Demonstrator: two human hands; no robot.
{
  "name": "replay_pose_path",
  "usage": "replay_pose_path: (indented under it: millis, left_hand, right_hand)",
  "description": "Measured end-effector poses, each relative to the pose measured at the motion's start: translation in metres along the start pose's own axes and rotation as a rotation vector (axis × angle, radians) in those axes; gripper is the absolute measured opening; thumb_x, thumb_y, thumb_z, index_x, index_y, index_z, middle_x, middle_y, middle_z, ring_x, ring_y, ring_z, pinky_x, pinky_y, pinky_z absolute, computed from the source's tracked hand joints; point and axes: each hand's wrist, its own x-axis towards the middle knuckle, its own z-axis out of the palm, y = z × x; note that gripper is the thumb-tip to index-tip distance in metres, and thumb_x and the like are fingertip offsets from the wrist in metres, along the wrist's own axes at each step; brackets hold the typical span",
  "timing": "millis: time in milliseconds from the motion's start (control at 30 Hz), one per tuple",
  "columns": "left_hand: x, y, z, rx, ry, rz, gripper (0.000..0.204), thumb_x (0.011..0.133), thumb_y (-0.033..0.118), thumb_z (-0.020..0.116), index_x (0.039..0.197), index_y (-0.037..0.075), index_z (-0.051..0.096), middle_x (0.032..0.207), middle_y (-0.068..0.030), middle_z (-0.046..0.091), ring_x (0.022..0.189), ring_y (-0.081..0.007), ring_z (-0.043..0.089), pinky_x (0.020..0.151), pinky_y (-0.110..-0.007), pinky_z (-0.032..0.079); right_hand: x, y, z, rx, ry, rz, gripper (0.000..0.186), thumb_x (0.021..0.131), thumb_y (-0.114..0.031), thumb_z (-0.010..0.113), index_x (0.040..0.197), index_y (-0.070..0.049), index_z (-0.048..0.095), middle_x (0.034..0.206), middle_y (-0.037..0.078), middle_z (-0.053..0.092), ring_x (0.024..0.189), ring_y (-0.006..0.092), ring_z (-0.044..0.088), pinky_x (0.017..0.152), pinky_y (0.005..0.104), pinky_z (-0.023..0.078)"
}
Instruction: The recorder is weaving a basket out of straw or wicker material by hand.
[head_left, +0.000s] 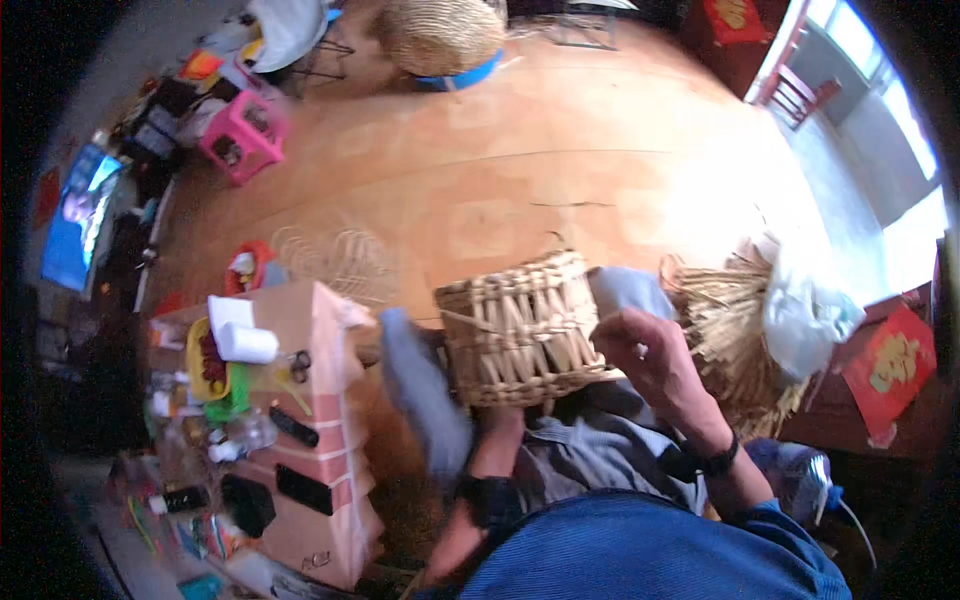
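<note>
A small basket [520,335] woven from pale, straw-coloured strips is tilted over my lap, with slanted strips and gaps along its side. My left hand [500,420] reaches up from below and goes behind the lower part of the basket, supporting it; its fingers are hidden. At the basket's right edge, my right hand [645,355] is raised with its fingers curled and pressed together. Whatever thin thing it may pinch is too blurred to name. A loose strip end [557,238] sticks up from the basket's top rim.
At my left, a cardboard box [330,420] carries scissors [299,366], a white roll [246,343], a phone [304,490] and bottles. A bundle of dry straw [735,320] and a plastic bag [810,310] lie right. Farther off stand a pink stool [243,137] and large woven basket [440,38].
</note>
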Motion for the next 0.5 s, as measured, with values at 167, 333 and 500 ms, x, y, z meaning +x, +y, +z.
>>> replay_pose_path:
  millis: [167,333,500]
  left_hand:
    - [0.038,-0.074,-0.017,0.726,0.096,0.144,0.049,0.112,0.041,0.051,0.158,0.024,0.054,0.169,-0.009,0.045,0.157,-0.029,0.037,0.132,-0.056,0.024]
    - [0.047,-0.076,-0.013,1.103,0.14,0.511,0.049,0.109,0.038,0.055,0.156,0.026,0.057,0.168,-0.0111,0.045,0.158,-0.036,0.036,0.131,-0.062,0.023]
    - [0.035,-0.045,-0.017,1.399,0.086,0.815,0.063,0.103,0.032,0.07,0.161,0.013,0.053,0.172,-0.023,0.038,0.16,-0.0476,0.031,0.132,-0.062,0.022]
  right_hand:
    - [-0.007,0.037,0.007,0.221,-0.049,0.091,0.01,0.101,0.003,0.07,0.111,0.002,0.073,0.096,0.005,0.074,0.09,0.0109,0.067,0.083,0.0308,0.057]
    - [-0.005,0.048,0.032,0.299,-0.14,0.271,0.013,0.103,-0.006,0.075,0.108,0.005,0.07,0.094,0.005,0.073,0.09,0.008,0.064,0.079,0.0282,0.056]
    - [-0.001,0.055,0.041,0.194,-0.109,0.115,0.013,0.102,-0.004,0.075,0.111,0.003,0.068,0.091,0.003,0.071,0.087,0.0072,0.061,0.077,0.029,0.055]
